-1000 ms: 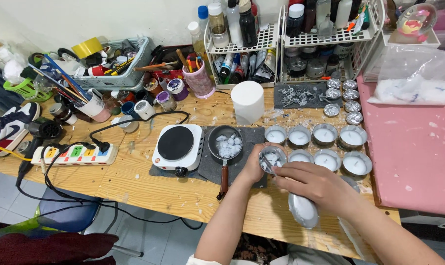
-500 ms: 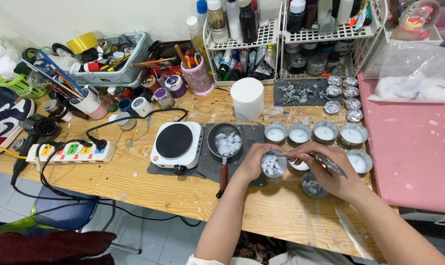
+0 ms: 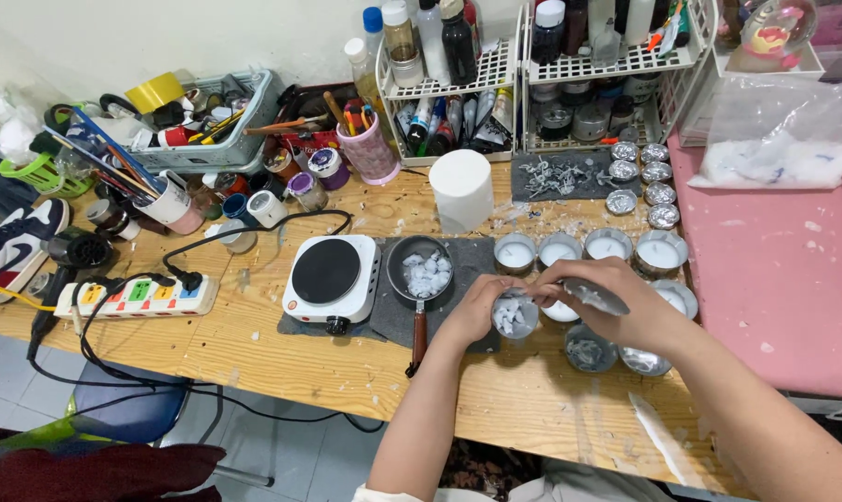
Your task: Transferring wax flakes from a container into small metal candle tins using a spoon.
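Note:
My left hand grips a small metal tin cup half full of white wax chunks, resting on the dark mat at the table's middle. Close beside it, my right hand holds a second, empty metal tin tilted on its side, its mouth toward the cup. Left of the cup, a small pan with a wooden handle holds more wax chunks. A row of tins filled with white wax stands just beyond my hands. Two empty tins lie below my right wrist.
A white electric hot plate sits left of the pan, its cord leading to a power strip. A white pillar candle, wire racks of bottles, a pen cup, a pink mat and a plastic bag of wax surround the work spot.
My right hand has risen from the table's front edge to the cup in my left hand and now holds a tilted tin beside it. My left hand has stayed put.

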